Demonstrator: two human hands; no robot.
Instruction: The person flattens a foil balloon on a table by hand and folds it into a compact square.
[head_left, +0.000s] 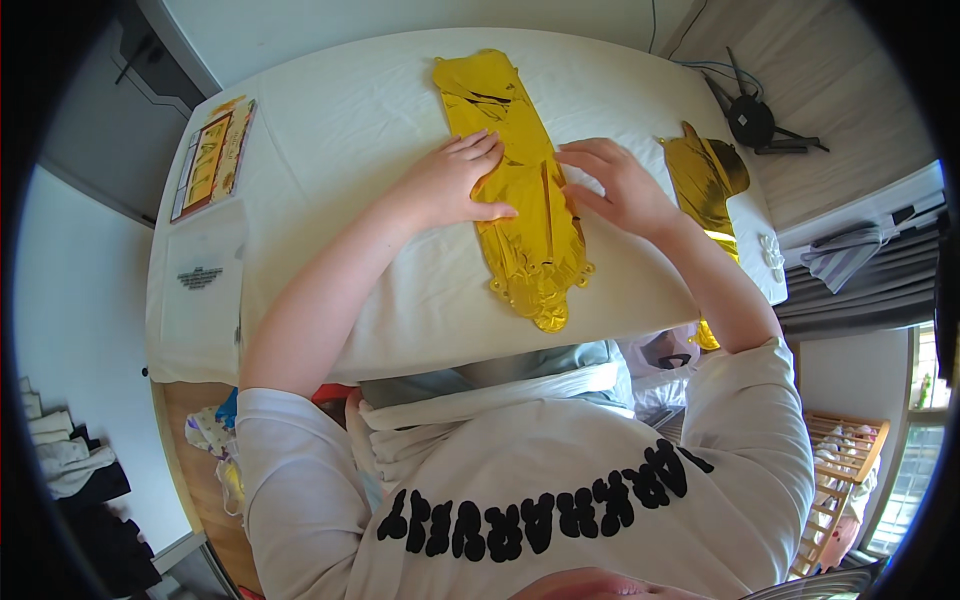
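A deflated gold foil balloon lies flattened lengthwise on the white-covered table in front of me, its crumpled, tabbed end pointing toward me. My left hand rests on its left side, palm down, with the fingers spread over the foil and the thumb stretched out. At the balloon's right edge is my right hand, fingers bent and the thumb apart from them. Its fingertips reach the foil edge, and no grip on it shows. Another piece of gold foil lies on the right side of the table, partly behind my right forearm.
A flat picture package and a translucent plastic sleeve lie along the table's left side. White string sits by the right edge. A black router with antennas and cables is beyond the right corner. Plastic bags are below the near edge.
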